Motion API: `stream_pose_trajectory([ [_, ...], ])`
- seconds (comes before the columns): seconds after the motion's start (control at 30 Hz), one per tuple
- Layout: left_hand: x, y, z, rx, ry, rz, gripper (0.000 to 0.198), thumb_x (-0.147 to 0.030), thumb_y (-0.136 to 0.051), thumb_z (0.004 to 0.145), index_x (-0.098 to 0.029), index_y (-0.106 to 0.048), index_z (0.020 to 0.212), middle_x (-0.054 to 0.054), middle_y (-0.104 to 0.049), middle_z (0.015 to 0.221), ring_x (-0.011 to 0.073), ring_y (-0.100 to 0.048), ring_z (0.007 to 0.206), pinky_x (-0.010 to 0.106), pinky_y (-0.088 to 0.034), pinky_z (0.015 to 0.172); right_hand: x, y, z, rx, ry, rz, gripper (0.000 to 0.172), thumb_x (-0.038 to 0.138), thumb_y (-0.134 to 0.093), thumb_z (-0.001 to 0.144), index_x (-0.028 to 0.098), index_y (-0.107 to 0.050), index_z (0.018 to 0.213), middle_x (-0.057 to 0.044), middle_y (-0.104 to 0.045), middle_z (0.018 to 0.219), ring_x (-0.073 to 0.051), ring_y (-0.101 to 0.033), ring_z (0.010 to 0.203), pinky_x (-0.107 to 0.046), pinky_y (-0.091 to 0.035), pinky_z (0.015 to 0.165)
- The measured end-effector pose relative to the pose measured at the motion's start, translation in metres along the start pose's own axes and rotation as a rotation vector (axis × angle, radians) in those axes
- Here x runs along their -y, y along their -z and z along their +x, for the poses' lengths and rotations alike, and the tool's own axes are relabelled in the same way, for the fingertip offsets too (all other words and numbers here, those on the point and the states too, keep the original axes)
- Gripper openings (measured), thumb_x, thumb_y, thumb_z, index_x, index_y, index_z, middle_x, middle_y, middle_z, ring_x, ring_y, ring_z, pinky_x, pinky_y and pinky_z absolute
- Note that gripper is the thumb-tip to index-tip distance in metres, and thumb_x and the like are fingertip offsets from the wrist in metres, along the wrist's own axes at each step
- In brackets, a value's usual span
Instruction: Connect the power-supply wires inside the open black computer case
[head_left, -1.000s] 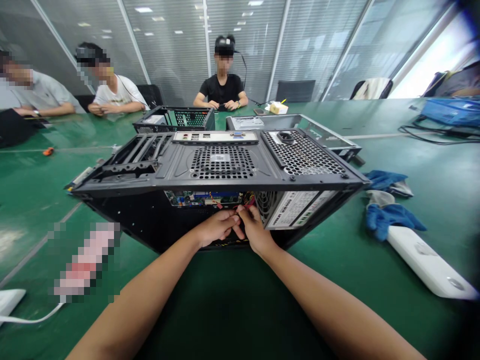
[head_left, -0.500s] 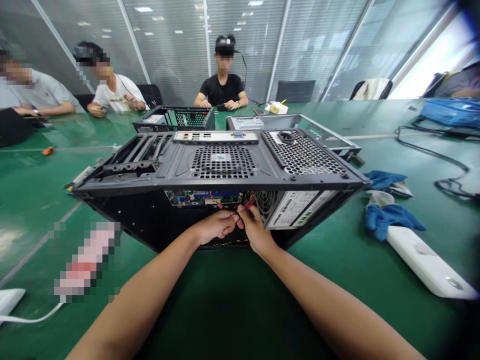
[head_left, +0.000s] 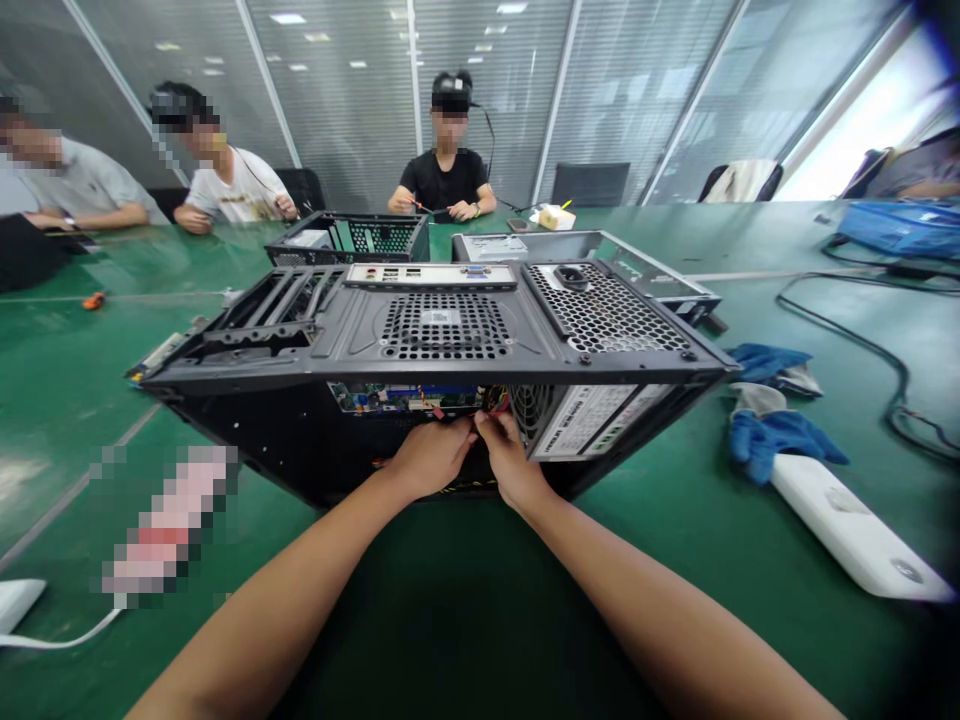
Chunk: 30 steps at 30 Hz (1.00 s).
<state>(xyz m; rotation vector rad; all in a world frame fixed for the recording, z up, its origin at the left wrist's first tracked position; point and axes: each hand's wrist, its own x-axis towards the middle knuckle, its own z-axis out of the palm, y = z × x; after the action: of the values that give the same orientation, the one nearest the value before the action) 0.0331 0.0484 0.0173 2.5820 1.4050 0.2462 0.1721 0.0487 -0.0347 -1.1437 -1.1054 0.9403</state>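
A black computer case (head_left: 442, 360) lies in front of me, its vented back panel facing up and one side open toward me. Both hands reach into that opening, fingertips close together. My left hand (head_left: 433, 458) is closed, thumb against the fingers; what it pinches is hidden. Beside the power supply (head_left: 596, 420), my right hand (head_left: 516, 462) is closed at a bundle of red and yellow cables (head_left: 496, 400). Left of the bundle, part of the motherboard (head_left: 405, 396) shows, with a small red connector (head_left: 437, 411) on thin wires hanging over it.
Two more open cases, one black (head_left: 349, 238) and one grey (head_left: 585, 245), stand behind. Blue gloves (head_left: 784, 435) and a white elongated device (head_left: 855, 520) lie right, past them a black cable (head_left: 862, 335). A blurred pink object (head_left: 169, 525) lies left. Several people sit across the table.
My left hand has turned so its back faces me more and its fingers reach deeper into the case. The right hand stays almost in place. A person opposite now holds up a thin orange-ended tool.
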Motion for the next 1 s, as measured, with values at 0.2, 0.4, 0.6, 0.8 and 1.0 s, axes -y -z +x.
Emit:
stream_pose_trajectory([
  [0.2,-0.008,-0.004,-0.003,-0.010,0.070,0.203,0.036,-0.032,-0.026,0.100,-0.013,-0.054,0.109,0.015,-0.069,0.084,0.0291,-0.070,0.073,0.041,-0.054,0.066,0.003,-0.001,0.000,-0.017,-0.025,0.048,0.031,0.053,-0.064,0.077,0.023,-0.060,0.073,0.000,-0.061,0.075,-0.021,-0.056,0.080,-0.039,-0.044,0.083],
  [0.4,-0.006,-0.008,-0.003,-0.021,0.063,0.136,0.031,-0.031,-0.028,0.099,-0.015,-0.054,0.106,0.012,-0.070,0.086,0.0270,-0.070,0.076,0.037,-0.054,0.067,-0.002,-0.001,0.000,-0.017,-0.012,0.071,0.028,0.050,-0.065,0.078,0.023,-0.062,0.074,-0.001,-0.063,0.080,-0.020,-0.057,0.082,-0.039,-0.043,0.086],
  [0.6,-0.001,-0.011,-0.002,-0.051,0.031,0.002,0.038,-0.035,-0.022,0.101,-0.017,-0.056,0.102,0.009,-0.070,0.088,0.0242,-0.070,0.079,0.033,-0.052,0.067,-0.001,-0.001,0.000,0.009,-0.086,0.145,0.029,0.052,-0.067,0.075,0.023,-0.061,0.074,-0.001,-0.062,0.079,-0.021,-0.057,0.081,-0.039,-0.045,0.081],
  [0.8,-0.001,-0.010,-0.002,-0.039,0.050,0.010,0.038,-0.036,-0.023,0.101,-0.017,-0.057,0.103,0.008,-0.070,0.088,0.0236,-0.070,0.079,0.032,-0.051,0.067,0.005,-0.002,-0.001,0.002,-0.123,0.165,0.035,0.056,-0.067,0.072,0.022,-0.060,0.075,-0.002,-0.061,0.079,-0.019,-0.054,0.076,-0.035,-0.043,0.071],
  [1.0,-0.004,-0.007,-0.002,-0.026,0.080,0.095,0.035,-0.035,-0.026,0.100,-0.019,-0.055,0.110,0.008,-0.071,0.090,0.0251,-0.070,0.079,0.034,-0.052,0.067,-0.002,-0.001,0.000,0.003,-0.092,0.119,0.035,0.057,-0.065,0.075,0.022,-0.058,0.073,-0.001,-0.057,0.075,-0.017,-0.050,0.071,-0.033,-0.040,0.066],
])
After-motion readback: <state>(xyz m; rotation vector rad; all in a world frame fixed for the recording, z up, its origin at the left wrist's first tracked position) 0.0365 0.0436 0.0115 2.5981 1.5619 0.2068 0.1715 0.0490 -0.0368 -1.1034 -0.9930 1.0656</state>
